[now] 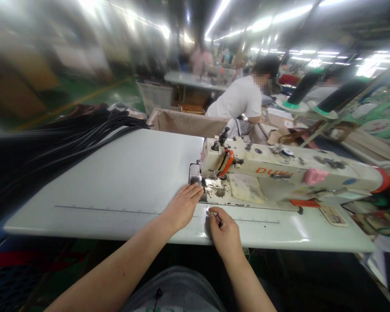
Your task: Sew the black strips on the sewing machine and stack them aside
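Note:
A white sewing machine (247, 167) with orange lettering stands on the pale sewing table (143, 169). My left hand (183, 206) lies palm down, fingers stretched out over the metal plate (195, 173) left of the needle area. Whether anything thin is under those fingers, I cannot see. Close to the table's front edge, my right hand (225, 229) is closed around a small dark metal tool (218, 220). Most of that tool is hidden by the fingers, so its kind is unclear. Near both hands, a printed ruler scale (117, 211) runs along the tabletop.
Long black strips (94, 134) hang over the table's left end. Behind the table is a beige fabric-lined bin (188, 123), with a co-worker in a white shirt (237, 97) bending beyond it. Two black thread cones (300, 89) stand at the right. A pink clip-like piece (315, 176) sits on the machine.

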Tool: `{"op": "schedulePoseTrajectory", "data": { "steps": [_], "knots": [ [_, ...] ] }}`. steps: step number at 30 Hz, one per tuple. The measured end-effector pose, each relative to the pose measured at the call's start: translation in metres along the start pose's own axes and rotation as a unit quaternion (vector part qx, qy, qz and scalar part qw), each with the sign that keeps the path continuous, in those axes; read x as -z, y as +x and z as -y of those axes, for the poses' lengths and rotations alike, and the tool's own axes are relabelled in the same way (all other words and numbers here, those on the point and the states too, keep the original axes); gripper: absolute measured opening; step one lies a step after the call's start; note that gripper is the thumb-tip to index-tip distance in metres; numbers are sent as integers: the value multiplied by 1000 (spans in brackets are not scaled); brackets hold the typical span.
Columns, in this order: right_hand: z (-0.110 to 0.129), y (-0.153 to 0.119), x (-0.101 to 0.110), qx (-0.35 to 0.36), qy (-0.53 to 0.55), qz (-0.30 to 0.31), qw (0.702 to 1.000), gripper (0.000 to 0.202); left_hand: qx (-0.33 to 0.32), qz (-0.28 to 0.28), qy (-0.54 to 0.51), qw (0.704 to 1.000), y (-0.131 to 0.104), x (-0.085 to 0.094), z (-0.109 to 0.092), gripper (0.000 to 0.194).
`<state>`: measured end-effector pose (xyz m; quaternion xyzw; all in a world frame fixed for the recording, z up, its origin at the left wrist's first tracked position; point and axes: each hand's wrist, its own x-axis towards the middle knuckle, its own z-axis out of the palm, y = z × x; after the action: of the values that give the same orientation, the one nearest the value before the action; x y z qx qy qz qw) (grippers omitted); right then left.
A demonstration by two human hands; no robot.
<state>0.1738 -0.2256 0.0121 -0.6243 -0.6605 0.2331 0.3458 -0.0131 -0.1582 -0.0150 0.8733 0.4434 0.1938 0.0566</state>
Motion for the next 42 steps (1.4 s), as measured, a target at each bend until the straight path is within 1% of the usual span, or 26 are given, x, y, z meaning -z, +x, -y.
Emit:
{"op": "schedulePoseTrajectory", "data": {
  "steps": [7, 10, 16, 27, 30, 34, 37, 39, 42],
  "knots": [
    [1, -2, 0, 11, 1, -1, 1000, 23, 16, 6, -10, 1000, 8, -2, 5, 52],
    [1, -3, 1, 13, -2, -4, 1000, 25, 24, 8, -14, 1000, 12, 1, 6, 55],
    [-1, -3, 0, 21, -12, -4, 1000, 26, 57, 23, -18, 998, 19, 8, 6, 65],
    [-2, -3, -1, 23, -2, -2, 1000, 25, 73, 5, -19, 997, 22, 7, 7, 61],
    [-3, -3, 0, 22, -8, 1, 1000, 25, 65, 6, -29, 997, 25, 6, 14, 60],
    [0, -3, 2, 26, -14, 0, 1000, 26, 40, -17, -86, 995, 40, 4, 36, 42],
    [1, -4, 2, 29, -13, -6, 999, 26, 46, -34, -119, 991, 61, 2, 52, 37],
    [1, -5, 2, 32, -12, -10, 999, 26, 38, -33, -123, 991, 75, 0, 59, 35],
    [-1, -7, 1, 38, -12, -15, 999, 25, 23, -13, -130, 991, 94, -3, 66, 30]
  ]
}}
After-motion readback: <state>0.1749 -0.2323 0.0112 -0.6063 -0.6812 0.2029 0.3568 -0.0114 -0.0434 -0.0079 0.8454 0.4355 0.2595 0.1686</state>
